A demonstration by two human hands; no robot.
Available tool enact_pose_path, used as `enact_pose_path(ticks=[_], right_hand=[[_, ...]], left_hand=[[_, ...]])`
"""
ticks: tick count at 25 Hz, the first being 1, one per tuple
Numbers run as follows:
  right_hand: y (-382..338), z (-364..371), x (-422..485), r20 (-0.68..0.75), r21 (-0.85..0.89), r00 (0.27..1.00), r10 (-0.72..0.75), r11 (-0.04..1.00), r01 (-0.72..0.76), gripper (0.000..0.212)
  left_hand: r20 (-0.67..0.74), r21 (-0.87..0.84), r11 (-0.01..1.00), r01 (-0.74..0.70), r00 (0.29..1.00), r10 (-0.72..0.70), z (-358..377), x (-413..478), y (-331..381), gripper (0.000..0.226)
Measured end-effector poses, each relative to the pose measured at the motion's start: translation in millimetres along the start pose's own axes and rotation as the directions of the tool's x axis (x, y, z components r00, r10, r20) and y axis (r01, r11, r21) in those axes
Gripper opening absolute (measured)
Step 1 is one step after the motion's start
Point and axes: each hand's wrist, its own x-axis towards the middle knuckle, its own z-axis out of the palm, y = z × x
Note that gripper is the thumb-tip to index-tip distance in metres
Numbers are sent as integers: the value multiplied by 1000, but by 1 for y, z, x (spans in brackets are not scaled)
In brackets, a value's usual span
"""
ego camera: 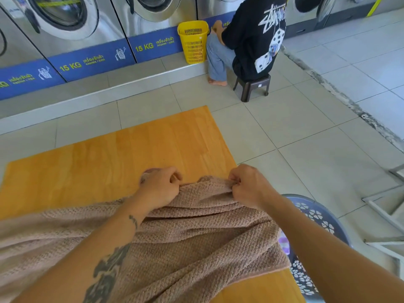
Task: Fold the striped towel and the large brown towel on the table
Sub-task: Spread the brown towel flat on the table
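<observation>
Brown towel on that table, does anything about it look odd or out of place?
Only mildly: the brown towel lies bunched in ridges rather than flat, and its right side reaches the edge of the wooden table. The left hand and right hand pinch its far edge.

Bright daylight, soft shadows, perhaps slight edge distortion.

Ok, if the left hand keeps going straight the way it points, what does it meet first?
Probably nothing: the left hand, gripping the large brown waffle-textured towel, points across bare orange wooden table, with no object in that line before the far edge. Its height above the wood is unclear.
</observation>
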Motion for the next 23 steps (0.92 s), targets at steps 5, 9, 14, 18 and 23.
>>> enact_pose_path(ticks=[5,9,14,18,23], right_hand=[[-19,5,-6,-42,234,999,-6,972,16,23],[-24,-19,-16,533,481,830,167,747,-459,31],[-16,-8,0,293,366,944,154,894,-259,72],[-8,13,14,2,69,983,183,981,-182,74],[-9,18,25,-139,-97,977,164,979,-179,63]], left_hand=[[221,550,833,-62,972,-74,-1,3,18,30],[-244,438,888,-137,933,264,-11,11,29,21],[-642,272,853,-445,577,506,-25,14,47,26],[-332,418,885,-207,872,360,-16,13,22,17],[143,141,988,-62,989,42,-7,4,6,17]])
